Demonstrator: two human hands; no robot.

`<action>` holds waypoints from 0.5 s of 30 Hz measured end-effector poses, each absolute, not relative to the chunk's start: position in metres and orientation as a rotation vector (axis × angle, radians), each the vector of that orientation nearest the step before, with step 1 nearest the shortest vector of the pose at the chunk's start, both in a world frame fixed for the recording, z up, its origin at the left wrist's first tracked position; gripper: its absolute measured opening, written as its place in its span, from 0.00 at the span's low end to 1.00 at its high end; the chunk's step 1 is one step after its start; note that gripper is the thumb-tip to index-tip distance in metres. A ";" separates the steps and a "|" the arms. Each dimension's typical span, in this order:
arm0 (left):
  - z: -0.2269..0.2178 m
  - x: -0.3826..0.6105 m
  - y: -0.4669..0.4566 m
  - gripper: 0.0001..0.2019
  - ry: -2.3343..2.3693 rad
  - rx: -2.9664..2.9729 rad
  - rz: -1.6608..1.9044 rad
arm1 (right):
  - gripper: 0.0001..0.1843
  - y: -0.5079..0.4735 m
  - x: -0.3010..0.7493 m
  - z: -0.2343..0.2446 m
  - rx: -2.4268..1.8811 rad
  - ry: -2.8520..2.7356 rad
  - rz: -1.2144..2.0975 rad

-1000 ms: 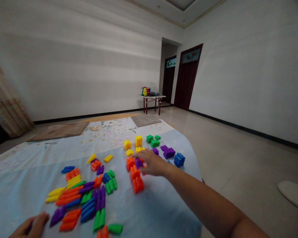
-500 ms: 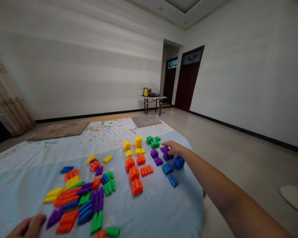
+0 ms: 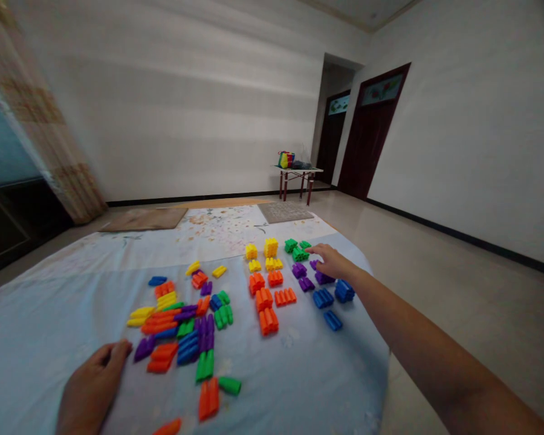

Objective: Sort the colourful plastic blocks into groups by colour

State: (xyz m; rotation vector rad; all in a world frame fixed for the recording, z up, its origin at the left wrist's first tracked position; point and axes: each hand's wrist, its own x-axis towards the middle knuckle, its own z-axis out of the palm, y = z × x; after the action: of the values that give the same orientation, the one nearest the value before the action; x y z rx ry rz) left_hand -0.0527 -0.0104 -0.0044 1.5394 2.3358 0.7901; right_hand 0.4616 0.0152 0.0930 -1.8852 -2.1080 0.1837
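Observation:
My right hand [image 3: 330,261] reaches over the far right of the cloth. Its index finger is stretched out beside the green blocks [image 3: 300,254], and its fingers are apart with nothing visible in them. Just below it stand stacked purple blocks [image 3: 324,278], partly covered by the hand, and blue blocks [image 3: 344,291]. My left hand [image 3: 92,382] rests on the cloth at the lower left, thumb and fingertips together, close to a purple block [image 3: 145,348]. Whatever those fingertips may hold is hidden. An orange block [image 3: 162,357] lies to the right of that purple block.
Mixed-colour blocks [image 3: 205,333] lie loosely across the middle left. Sorted yellow [image 3: 271,247] and orange blocks [image 3: 268,321] stand in groups at centre. A light blue cloth [image 3: 317,380] covers the surface. Across the room is a small table [image 3: 298,171] with a colourful bag.
The view has turned left and tilted down, showing more of my left hand and the near blocks. My right hand has shifted slightly from the purple stack toward the green blocks, index finger straighter.

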 end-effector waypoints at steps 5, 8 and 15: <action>0.009 -0.040 -0.021 0.18 2.266 1.503 0.839 | 0.21 -0.004 0.375 0.088 -1.347 -2.215 0.297; 0.011 -0.037 -0.024 0.18 2.258 1.504 0.854 | 0.18 -0.021 0.316 0.076 -1.125 -2.323 0.431; 0.010 -0.037 -0.026 0.18 2.226 1.517 0.894 | 0.16 -0.034 0.234 0.041 -1.140 -2.431 0.531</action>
State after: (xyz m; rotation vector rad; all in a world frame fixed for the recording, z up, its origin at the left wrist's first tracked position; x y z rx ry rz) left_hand -0.0368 -0.0263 0.0097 1.5168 2.2261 0.8937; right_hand 0.2341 -0.0342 0.0412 -1.1398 -2.4312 0.5312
